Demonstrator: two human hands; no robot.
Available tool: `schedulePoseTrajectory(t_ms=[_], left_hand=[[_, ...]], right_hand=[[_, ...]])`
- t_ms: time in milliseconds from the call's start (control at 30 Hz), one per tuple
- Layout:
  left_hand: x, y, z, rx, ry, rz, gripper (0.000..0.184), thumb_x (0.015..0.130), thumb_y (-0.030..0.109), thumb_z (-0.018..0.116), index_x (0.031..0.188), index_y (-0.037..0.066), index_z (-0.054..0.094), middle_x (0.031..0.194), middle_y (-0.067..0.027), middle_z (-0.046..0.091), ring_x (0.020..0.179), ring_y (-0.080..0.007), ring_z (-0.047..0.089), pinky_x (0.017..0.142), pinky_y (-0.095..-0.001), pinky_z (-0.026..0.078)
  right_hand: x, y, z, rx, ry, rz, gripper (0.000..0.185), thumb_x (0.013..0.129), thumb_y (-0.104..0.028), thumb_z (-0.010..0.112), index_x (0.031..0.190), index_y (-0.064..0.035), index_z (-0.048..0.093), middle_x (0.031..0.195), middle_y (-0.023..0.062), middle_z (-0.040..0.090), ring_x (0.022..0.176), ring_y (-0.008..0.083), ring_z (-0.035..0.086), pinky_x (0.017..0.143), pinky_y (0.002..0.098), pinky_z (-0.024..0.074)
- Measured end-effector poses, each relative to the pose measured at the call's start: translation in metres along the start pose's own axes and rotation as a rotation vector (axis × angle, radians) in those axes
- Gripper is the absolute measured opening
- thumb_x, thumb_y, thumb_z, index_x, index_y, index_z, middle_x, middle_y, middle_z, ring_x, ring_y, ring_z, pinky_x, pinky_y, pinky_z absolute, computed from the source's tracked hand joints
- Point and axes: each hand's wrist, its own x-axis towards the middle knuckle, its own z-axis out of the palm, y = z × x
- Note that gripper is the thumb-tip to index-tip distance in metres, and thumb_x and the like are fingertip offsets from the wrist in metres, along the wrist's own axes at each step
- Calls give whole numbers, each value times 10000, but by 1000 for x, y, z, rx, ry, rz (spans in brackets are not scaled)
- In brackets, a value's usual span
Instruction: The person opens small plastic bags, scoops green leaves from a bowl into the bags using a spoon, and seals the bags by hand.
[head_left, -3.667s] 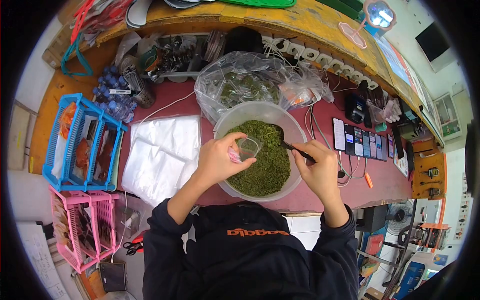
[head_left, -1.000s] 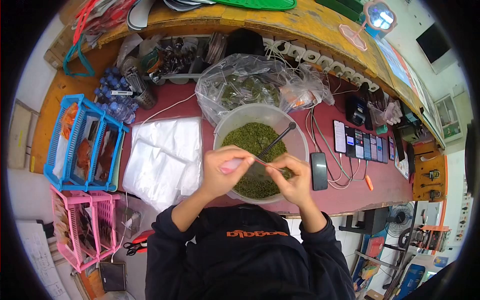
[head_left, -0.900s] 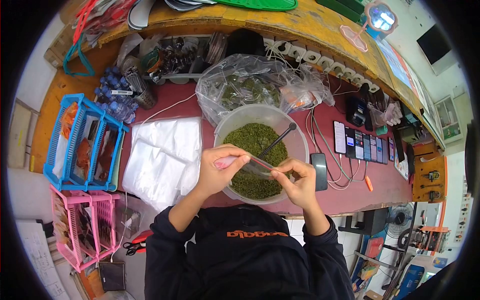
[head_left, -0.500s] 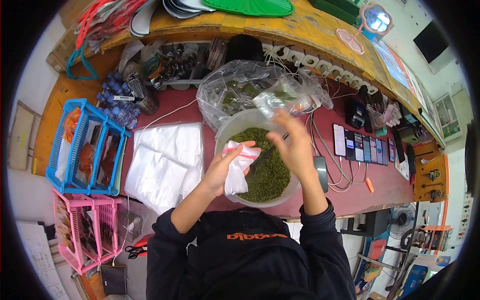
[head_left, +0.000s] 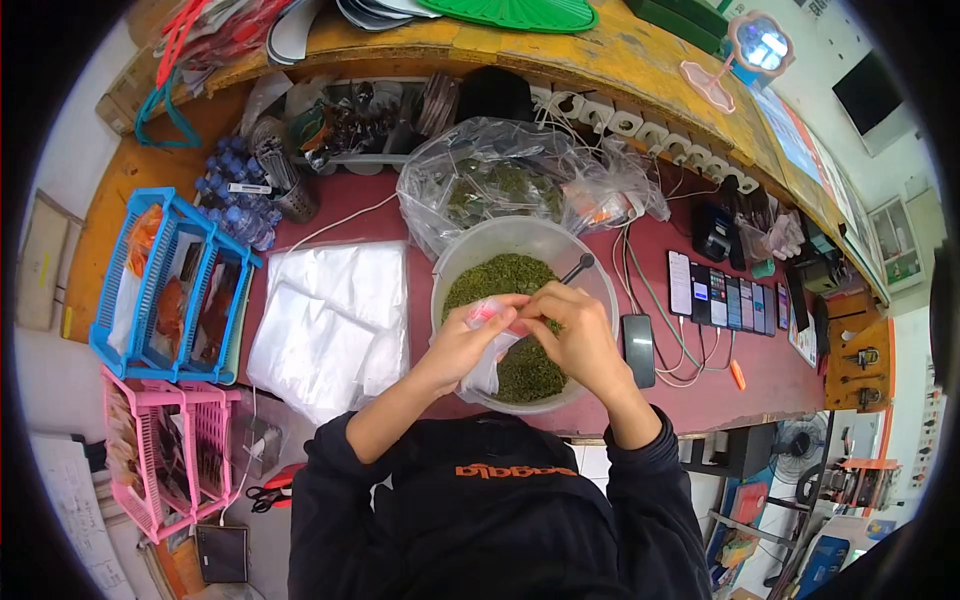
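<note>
My left hand (head_left: 462,345) is closed around small clear zip-lock bags (head_left: 484,376) with a red-striped top, over the near left side of a round translucent tub (head_left: 449,262). My right hand (head_left: 577,335) meets it there, thumb and fingers pinched at the bags' upper edge. Fingers hide the exact grip. Chopped dried green leaves (head_left: 505,272) fill the lower part of the tub. A dark long handle (head_left: 577,268) leans toward the tub's far right rim, its lower end hidden behind my right hand.
Behind the tub lies a large clear plastic bag (head_left: 425,195) with green contents. Stacked clear plastic sheets or bags (head_left: 335,290) lie to the left, near a blue basket (head_left: 165,290) and a pink basket (head_left: 165,450). To the right are a black box (head_left: 638,350) and several phones (head_left: 717,298).
My right hand has come down from beyond the tub to the bags in my left hand and pinched. The small shiny packet beside it has left that spot.
</note>
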Motion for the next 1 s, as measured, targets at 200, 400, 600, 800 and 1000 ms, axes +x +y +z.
schedulePoseTrajectory(t_ms=[200,400,600,800,1000], left_hand=[[1,-2,-2,-34,-69,19,382,989,275,554,1272,20,575,1107,-59,653,980,-93,600,818,-241,482],[6,-6,0,15,-47,100,369,998,250,532,1277,10,571,1156,-72,638,1067,-119,574,946,-273,439],[4,-7,-2,-17,-25,96,347,999,234,528,1249,0,590,1155,-69,641,1070,-120,577,961,-276,432],[2,1,-7,-94,58,137,284,977,187,570,1163,-20,631,1079,-64,661,965,-115,605,851,-263,477],[-9,10,-9,654,44,501,178,827,193,750,794,23,709,686,-56,645,610,-121,602,576,-276,465]], right_hand=[[-5,-6,5,-9,12,68,107,760,-86,727,815,-50,644,765,72,598,695,291,620,632,376,471],[-6,-5,12,-73,88,39,68,787,-73,693,841,-56,655,792,81,593,721,295,630,628,391,508],[-6,-9,9,-149,66,46,47,801,-87,682,837,-57,680,802,72,594,725,284,636,634,382,515],[-6,-1,-7,-148,242,141,29,776,-50,718,795,-40,699,756,70,622,666,233,639,591,346,509],[-27,-2,1,407,76,347,165,737,13,767,656,-1,624,664,-17,535,593,42,463,531,213,352]])
